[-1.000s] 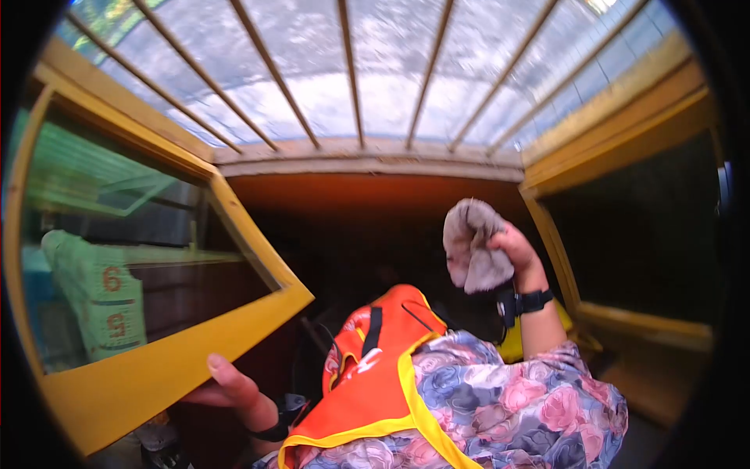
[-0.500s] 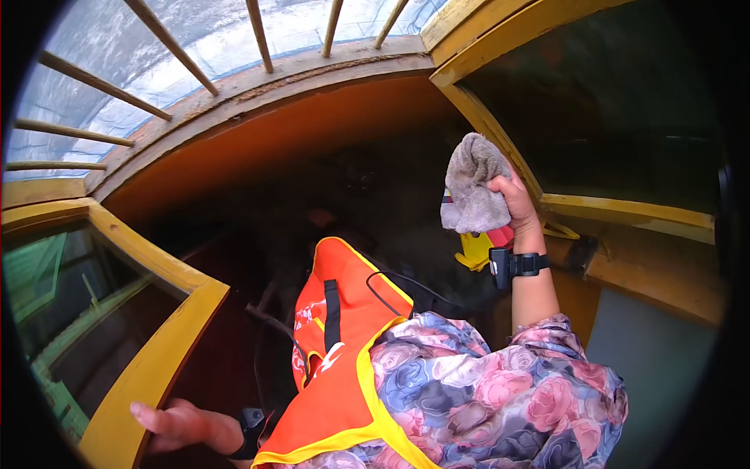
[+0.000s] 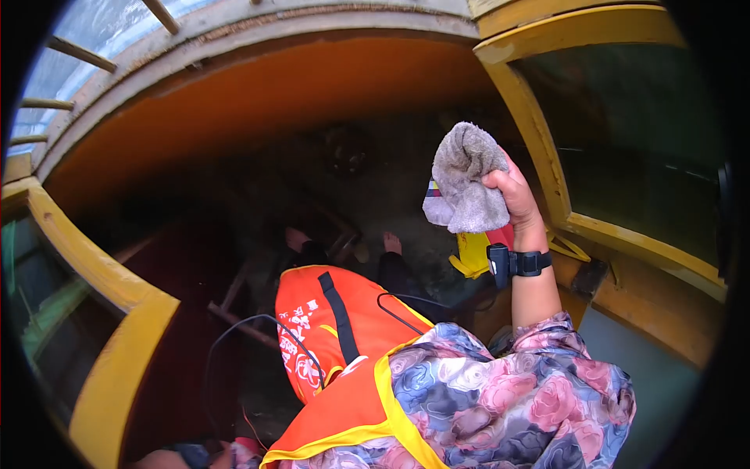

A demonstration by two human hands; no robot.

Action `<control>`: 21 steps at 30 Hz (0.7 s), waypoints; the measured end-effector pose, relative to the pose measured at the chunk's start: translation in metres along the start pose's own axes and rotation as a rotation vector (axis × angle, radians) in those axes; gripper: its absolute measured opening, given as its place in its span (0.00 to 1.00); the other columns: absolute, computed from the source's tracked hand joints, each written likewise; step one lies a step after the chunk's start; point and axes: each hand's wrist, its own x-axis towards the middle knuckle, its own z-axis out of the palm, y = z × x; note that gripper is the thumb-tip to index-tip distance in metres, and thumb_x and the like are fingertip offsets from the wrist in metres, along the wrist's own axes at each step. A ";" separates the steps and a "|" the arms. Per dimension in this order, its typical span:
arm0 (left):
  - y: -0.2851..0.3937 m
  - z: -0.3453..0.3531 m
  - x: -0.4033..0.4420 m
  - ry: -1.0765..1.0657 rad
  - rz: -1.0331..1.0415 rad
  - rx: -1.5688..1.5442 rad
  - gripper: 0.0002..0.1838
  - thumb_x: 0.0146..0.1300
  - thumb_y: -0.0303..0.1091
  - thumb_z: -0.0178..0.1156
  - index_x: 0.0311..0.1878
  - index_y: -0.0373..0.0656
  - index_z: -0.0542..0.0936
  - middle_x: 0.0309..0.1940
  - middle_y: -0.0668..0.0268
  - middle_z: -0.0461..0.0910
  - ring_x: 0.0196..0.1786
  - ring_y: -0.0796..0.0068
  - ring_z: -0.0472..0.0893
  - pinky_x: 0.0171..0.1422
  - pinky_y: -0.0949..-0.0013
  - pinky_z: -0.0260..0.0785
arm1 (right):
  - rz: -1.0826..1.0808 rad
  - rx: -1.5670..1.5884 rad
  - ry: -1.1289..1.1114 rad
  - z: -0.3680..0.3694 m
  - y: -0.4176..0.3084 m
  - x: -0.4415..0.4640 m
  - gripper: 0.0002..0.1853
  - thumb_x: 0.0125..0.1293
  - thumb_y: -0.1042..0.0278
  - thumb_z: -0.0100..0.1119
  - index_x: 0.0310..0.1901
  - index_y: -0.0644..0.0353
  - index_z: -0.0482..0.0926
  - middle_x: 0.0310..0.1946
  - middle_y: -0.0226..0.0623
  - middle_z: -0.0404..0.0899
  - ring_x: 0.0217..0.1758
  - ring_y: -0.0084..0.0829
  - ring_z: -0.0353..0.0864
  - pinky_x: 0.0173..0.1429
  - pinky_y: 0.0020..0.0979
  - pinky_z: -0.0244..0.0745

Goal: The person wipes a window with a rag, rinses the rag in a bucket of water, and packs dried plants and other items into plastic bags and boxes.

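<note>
My right hand is closed around a crumpled grey cleaning cloth, raised near the right window sash. A small coloured tag shows on the cloth's left side. Just below it hangs something yellow and red, partly hidden by my wrist. Of my left hand only a sliver shows at the bottom edge, beside the wrist strap; its fingers are out of sight. Nearest to it is the left yellow window sash.
The right yellow-framed glass sash stands swung open. Wooden bars rise from the sill above an orange wall. An orange apron with a dark cable hangs over my front. Bare feet and a dark wooden frame show below.
The view has tilted down, bringing the feet into sight. My left hand has left the left sash's edge and dropped toward the bottom edge. The right hand still grips the cloth.
</note>
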 end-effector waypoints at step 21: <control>0.089 -0.091 -0.350 -0.636 -0.901 0.533 0.15 0.53 0.26 0.57 0.46 0.38 0.71 0.39 0.65 0.68 0.32 0.81 0.69 0.40 0.77 0.65 | 0.174 0.271 -0.493 -0.096 0.079 0.035 0.28 0.47 0.73 0.45 0.55 0.63 0.67 0.47 0.38 0.72 0.50 0.33 0.73 0.56 0.35 0.67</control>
